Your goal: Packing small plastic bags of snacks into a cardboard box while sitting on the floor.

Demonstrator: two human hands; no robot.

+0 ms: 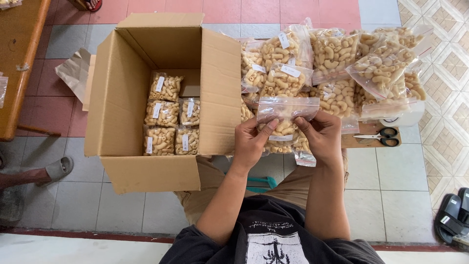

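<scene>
Both my hands hold one clear plastic bag of pale elbow-shaped crackers (286, 115) in front of me. My left hand (251, 142) grips its left side and my right hand (322, 134) grips its right side, thumbs on the bag's face near its white label. Just beyond lies a pile of similar filled bags (337, 63) on a low wooden board. To the left stands an open cardboard box (122, 98) with several such bags (168, 120) packed flat on its bottom.
Black-handled scissors (383, 137) lie on the wooden board (359, 142) right of my hands. A wooden table (17, 58) stands at far left, brown paper (73, 73) behind the box. Another person's sandalled foot (56, 170) is lower left, black sandals (452, 215) lower right.
</scene>
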